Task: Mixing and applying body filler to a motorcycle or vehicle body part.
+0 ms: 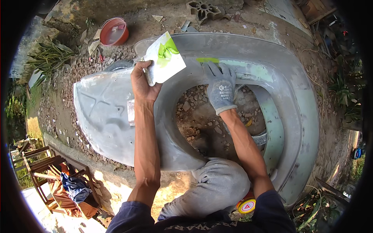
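My bare left hand [144,83] grips the lower left edge of a white board [167,66], raised over the panel. Bright green putty [168,50] is smeared on its upper part. A grey work glove covers my right hand [221,85], whose fingertips press down at the inner lip of a large grey curved vehicle body panel [105,101]. A green putty strip [208,60] lies right by those fingertips. Anything pinched under them is hidden. The panel's big rounded opening lies below my right wrist, and pale green patches show along its inner edge.
A red bucket [114,32] stands beyond the panel at the left. Near my knee is a round tin with a yellow-rimmed lid [246,206]. A wooden rack with cloths [74,186] stands at lower left. A decorative concrete block [204,11] lies at the back; rubble surrounds the panel.
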`<state>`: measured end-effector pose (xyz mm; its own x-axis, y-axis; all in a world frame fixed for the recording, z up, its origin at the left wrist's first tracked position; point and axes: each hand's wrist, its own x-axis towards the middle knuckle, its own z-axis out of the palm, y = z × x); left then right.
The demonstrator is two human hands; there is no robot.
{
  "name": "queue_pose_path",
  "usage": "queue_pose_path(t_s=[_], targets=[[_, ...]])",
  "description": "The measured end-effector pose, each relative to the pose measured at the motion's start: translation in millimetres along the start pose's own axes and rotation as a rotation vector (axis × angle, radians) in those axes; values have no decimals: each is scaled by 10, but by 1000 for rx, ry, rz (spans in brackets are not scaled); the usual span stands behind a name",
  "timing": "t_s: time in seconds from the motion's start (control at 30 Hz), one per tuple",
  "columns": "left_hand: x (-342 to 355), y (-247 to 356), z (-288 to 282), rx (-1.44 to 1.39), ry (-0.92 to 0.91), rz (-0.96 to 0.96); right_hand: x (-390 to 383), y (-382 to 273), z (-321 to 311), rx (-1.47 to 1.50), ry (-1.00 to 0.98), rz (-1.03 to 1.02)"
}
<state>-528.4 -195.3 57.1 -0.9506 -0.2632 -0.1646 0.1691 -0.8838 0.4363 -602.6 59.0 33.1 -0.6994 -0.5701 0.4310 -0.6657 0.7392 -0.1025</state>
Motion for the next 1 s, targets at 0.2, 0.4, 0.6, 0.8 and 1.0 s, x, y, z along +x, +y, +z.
queue_pose_path(t_s=[0.2,0.4,0.6,0.8,1.0], targets=[[-5,-10,45,-9,-10,-5,32,-26,-43,30,24,33],[8,-14,51,-21,-21,-9,152,-84,118,-2,30,21],[0,-2,52,-23,-22,-12,183,-126,99,-62,-32,26],[7,-5,11,-12,-12,-9,181,-88,-74,-32,-21,-3],[22,-18,39,-22,14,0,58,199,-219,66,-2,104]])
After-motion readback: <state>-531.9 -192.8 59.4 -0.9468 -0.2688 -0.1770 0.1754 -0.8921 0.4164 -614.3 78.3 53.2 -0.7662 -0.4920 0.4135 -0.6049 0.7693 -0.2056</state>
